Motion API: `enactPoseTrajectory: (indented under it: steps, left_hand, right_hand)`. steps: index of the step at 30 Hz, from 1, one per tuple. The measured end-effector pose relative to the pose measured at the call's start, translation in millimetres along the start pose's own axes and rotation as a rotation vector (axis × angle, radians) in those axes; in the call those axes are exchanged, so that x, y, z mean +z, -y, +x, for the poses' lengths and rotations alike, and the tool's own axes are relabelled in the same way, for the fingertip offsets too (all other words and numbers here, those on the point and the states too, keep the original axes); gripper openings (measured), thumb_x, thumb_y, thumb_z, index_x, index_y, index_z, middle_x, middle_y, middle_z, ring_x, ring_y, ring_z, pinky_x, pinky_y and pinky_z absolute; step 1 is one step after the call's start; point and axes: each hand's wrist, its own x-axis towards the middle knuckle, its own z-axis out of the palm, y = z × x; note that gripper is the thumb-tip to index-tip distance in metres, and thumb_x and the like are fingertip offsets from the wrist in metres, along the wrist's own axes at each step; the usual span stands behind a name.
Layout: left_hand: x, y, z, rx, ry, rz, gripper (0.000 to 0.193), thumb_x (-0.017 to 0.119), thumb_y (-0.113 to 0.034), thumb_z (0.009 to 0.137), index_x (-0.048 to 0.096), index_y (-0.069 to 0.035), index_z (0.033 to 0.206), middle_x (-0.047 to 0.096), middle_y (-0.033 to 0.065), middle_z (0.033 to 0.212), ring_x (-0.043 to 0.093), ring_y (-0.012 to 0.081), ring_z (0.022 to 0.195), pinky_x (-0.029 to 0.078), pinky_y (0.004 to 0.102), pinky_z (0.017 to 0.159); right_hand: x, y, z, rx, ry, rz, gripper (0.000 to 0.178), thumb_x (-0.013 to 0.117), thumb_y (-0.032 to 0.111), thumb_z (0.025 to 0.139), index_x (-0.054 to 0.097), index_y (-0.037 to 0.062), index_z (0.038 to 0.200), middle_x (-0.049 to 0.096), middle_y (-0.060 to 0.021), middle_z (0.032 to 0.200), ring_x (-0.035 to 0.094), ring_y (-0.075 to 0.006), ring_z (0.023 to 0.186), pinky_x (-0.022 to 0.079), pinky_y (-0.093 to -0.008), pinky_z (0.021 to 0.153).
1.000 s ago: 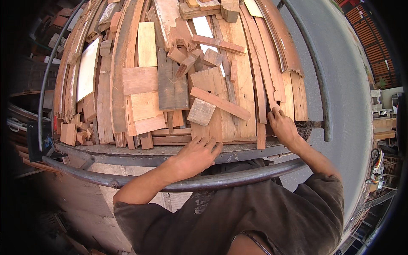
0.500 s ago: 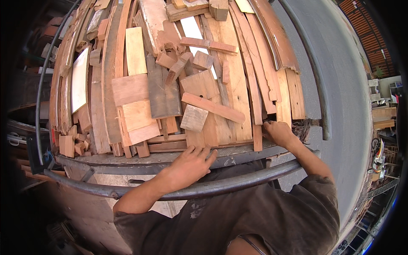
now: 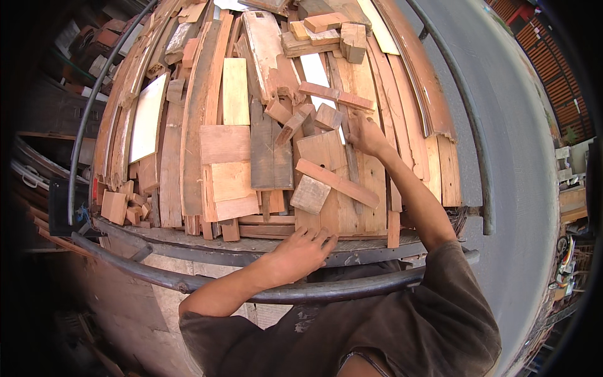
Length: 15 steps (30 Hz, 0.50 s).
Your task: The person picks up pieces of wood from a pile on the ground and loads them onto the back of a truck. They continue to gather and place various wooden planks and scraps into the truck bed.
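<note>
My left hand (image 3: 299,256) lies over the near edge of the truck bed (image 3: 220,249), fingers spread and slightly bent. It touches the end of a flat board (image 3: 308,221) and holds nothing. Farther out, my right hand (image 3: 365,133) reaches over the wood pile, fingers curled downward beside a small square-ended block (image 3: 328,117). A short reddish stick (image 3: 336,95) lies just beyond it. Whatever the right fingers hold is hidden beneath them. Closer to me, a long reddish stick (image 3: 337,182) rests slantwise, touching a weathered square block (image 3: 310,194).
Long planks (image 3: 191,132) and offcuts cover the bed. A bent metal rail (image 3: 320,290) crosses in front of me; side rails run along the left (image 3: 85,125) and right (image 3: 468,107). Grey road (image 3: 509,144) lies to the right, and small offcuts (image 3: 115,207) fill the near left corner.
My right hand has left the near right corner of the pile and reached forward to its middle, covering where a small reddish block lay. My left hand stays at the edge. The view has shifted slightly.
</note>
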Motion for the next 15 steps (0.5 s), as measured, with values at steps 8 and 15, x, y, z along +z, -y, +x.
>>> enactPoseTrajectory:
  steps: [8,15]
  left_hand:
    - [-2,-2,5,0.043,0.029,0.064,0.061,0.066,-0.031,0.092,0.047,0.003,0.139,0.056,0.0210,0.129,0.059,0.0347,0.115,0.045,0.0464,0.100]
    - [0,-4,1,0.024,0.029,0.027,0.060,0.066,-0.029,0.091,0.047,0.002,0.139,0.056,0.0217,0.128,0.059,0.0335,0.112,0.045,0.0419,0.098]
  right_hand:
    - [-1,22,41,-0.122,-0.147,0.098,0.066,0.070,0.037,0.088,0.046,-0.0028,0.135,0.059,-0.0316,0.126,0.061,-0.0462,0.114,0.049,-0.0511,0.097]
    - [-14,23,45,-0.150,0.142,-0.053,0.083,0.072,0.044,0.088,0.033,-0.0017,0.145,0.061,-0.0317,0.120,0.061,-0.0441,0.113,0.049,-0.0480,0.097]
